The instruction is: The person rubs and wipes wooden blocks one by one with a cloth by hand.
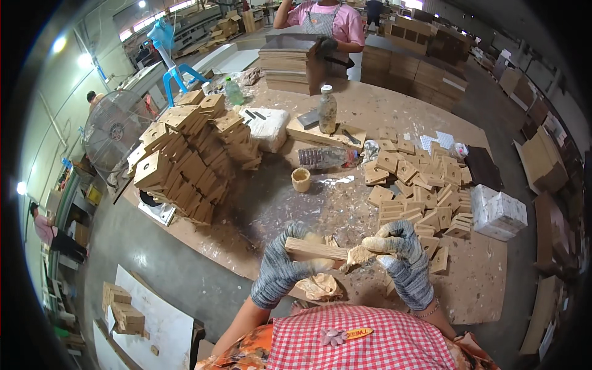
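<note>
My left hand (280, 268), in a grey knit glove with pale fingers, grips a small flat wooden piece (316, 249) with its edge toward me. My right hand (404, 264), gloved alike, pinches a crumpled beige rag (359, 256) at the piece's right end. Whether the rag presses on the wood or only lies against it, I cannot tell. Below them, a second crumpled tan cloth (320, 287) lies at the table's near edge. Ahead of my hands stands a small beige cup (301, 179).
Square wooden pieces with holes are stacked high on the left (185, 163) and heaped loosely on the right (425, 191). A plastic bottle (324, 158) lies mid-table; another bottle (327, 111) stands behind it. White-wrapped blocks (498, 213) sit right. A person (330, 24) stands across the table by stacked boards.
</note>
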A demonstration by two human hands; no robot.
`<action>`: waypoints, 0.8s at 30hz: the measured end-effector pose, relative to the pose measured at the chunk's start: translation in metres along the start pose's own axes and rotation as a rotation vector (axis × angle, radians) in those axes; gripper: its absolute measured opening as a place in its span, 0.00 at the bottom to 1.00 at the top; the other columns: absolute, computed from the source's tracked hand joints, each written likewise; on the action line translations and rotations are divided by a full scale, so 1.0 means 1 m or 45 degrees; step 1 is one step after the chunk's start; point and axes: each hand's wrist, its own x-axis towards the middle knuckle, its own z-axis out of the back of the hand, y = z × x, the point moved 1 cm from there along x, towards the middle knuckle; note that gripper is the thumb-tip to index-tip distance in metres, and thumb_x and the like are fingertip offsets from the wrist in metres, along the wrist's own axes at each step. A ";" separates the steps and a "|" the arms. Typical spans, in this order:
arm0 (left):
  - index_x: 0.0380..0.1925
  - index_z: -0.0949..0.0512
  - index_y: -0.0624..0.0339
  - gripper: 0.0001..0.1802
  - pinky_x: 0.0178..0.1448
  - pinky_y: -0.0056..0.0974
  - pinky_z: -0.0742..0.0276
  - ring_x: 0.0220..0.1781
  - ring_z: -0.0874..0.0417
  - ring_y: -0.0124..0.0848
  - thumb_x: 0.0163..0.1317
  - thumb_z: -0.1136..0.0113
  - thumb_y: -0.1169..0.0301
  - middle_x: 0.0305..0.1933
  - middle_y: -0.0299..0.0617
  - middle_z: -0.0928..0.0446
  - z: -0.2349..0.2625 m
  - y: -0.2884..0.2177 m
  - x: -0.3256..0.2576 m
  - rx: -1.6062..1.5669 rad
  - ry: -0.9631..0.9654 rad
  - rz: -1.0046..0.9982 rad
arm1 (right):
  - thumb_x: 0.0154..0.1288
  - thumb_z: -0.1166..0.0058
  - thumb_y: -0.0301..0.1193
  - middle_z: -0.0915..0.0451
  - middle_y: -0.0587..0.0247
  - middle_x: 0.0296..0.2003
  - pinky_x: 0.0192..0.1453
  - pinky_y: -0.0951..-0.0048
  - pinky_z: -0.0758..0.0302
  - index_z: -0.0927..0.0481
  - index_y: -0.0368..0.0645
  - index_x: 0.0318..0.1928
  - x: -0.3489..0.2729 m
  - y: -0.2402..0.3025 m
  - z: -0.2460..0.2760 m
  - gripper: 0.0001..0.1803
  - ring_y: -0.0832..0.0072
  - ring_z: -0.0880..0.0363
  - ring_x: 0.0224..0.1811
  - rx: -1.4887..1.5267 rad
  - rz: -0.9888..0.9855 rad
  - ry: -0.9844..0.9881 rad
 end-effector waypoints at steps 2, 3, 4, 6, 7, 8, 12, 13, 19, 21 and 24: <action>0.36 0.26 0.59 0.27 0.47 0.32 0.25 0.40 0.22 0.26 0.37 0.24 0.62 0.36 0.39 0.21 0.001 0.002 0.000 0.037 -0.017 0.017 | 0.54 0.48 0.28 0.33 0.64 0.39 0.53 0.71 0.33 0.19 0.47 0.43 0.002 0.000 -0.001 0.14 0.70 0.33 0.46 0.013 0.019 0.028; 0.36 0.26 0.59 0.27 0.47 0.32 0.25 0.40 0.22 0.26 0.37 0.24 0.62 0.36 0.39 0.21 0.000 0.003 0.001 0.037 -0.014 0.012 | 0.54 0.48 0.28 0.33 0.64 0.39 0.52 0.71 0.33 0.19 0.47 0.43 0.003 0.001 -0.001 0.14 0.70 0.33 0.46 0.022 0.033 0.050; 0.36 0.27 0.60 0.27 0.47 0.32 0.25 0.40 0.21 0.26 0.37 0.24 0.62 0.36 0.39 0.21 -0.001 0.005 0.003 0.010 -0.001 0.007 | 0.54 0.48 0.28 0.33 0.64 0.39 0.52 0.71 0.33 0.19 0.47 0.43 0.004 0.002 0.000 0.14 0.70 0.33 0.46 0.019 0.039 0.045; 0.37 0.27 0.60 0.28 0.47 0.32 0.25 0.40 0.21 0.27 0.37 0.24 0.62 0.36 0.40 0.21 0.000 0.007 0.005 -0.009 0.008 -0.015 | 0.55 0.48 0.30 0.34 0.64 0.38 0.52 0.72 0.33 0.19 0.47 0.43 0.003 0.005 0.004 0.13 0.71 0.33 0.45 -0.043 0.071 0.125; 0.38 0.27 0.61 0.29 0.48 0.32 0.25 0.41 0.21 0.27 0.37 0.24 0.62 0.37 0.41 0.21 0.001 0.008 0.004 0.049 0.002 0.003 | 0.56 0.49 0.30 0.34 0.65 0.38 0.51 0.72 0.33 0.19 0.47 0.43 0.003 0.004 0.004 0.13 0.71 0.33 0.45 -0.072 0.082 0.101; 0.38 0.27 0.62 0.29 0.48 0.33 0.25 0.42 0.21 0.28 0.37 0.24 0.63 0.37 0.41 0.21 0.002 0.010 0.002 0.107 -0.004 0.018 | 0.56 0.49 0.30 0.34 0.65 0.38 0.51 0.72 0.33 0.19 0.47 0.43 0.001 0.003 0.003 0.13 0.71 0.33 0.45 -0.072 0.100 0.093; 0.39 0.28 0.61 0.27 0.49 0.33 0.25 0.44 0.21 0.28 0.39 0.25 0.69 0.39 0.42 0.21 0.000 0.008 -0.005 -0.023 0.019 0.079 | 0.55 0.48 0.30 0.32 0.66 0.38 0.52 0.71 0.33 0.19 0.46 0.44 -0.001 0.006 0.001 0.15 0.71 0.33 0.45 0.136 -0.008 0.028; 0.39 0.28 0.61 0.25 0.49 0.32 0.24 0.43 0.21 0.28 0.40 0.26 0.71 0.39 0.41 0.22 0.000 0.006 -0.007 -0.016 0.028 0.112 | 0.55 0.48 0.30 0.32 0.66 0.38 0.52 0.71 0.33 0.19 0.46 0.44 -0.002 0.007 0.002 0.15 0.70 0.33 0.45 0.051 0.052 0.089; 0.41 0.27 0.62 0.27 0.49 0.33 0.24 0.42 0.21 0.27 0.40 0.26 0.71 0.39 0.42 0.21 0.000 0.005 -0.010 -0.021 0.063 0.093 | 0.57 0.50 0.31 0.30 0.65 0.37 0.53 0.70 0.34 0.18 0.46 0.42 -0.009 0.006 -0.006 0.13 0.70 0.32 0.44 0.105 0.010 -0.006; 0.41 0.27 0.63 0.27 0.49 0.33 0.24 0.42 0.21 0.27 0.40 0.26 0.70 0.39 0.42 0.21 0.004 0.013 -0.005 0.073 0.031 0.043 | 0.57 0.50 0.31 0.31 0.65 0.37 0.52 0.70 0.34 0.19 0.46 0.43 -0.006 0.009 -0.004 0.13 0.70 0.33 0.44 0.066 0.055 0.037; 0.41 0.28 0.62 0.28 0.47 0.32 0.23 0.41 0.21 0.28 0.39 0.25 0.70 0.38 0.42 0.22 0.005 0.012 -0.003 -0.105 -0.005 0.154 | 0.57 0.51 0.30 0.32 0.66 0.38 0.51 0.71 0.33 0.19 0.47 0.44 -0.009 0.006 -0.002 0.14 0.70 0.32 0.44 -0.009 0.122 0.123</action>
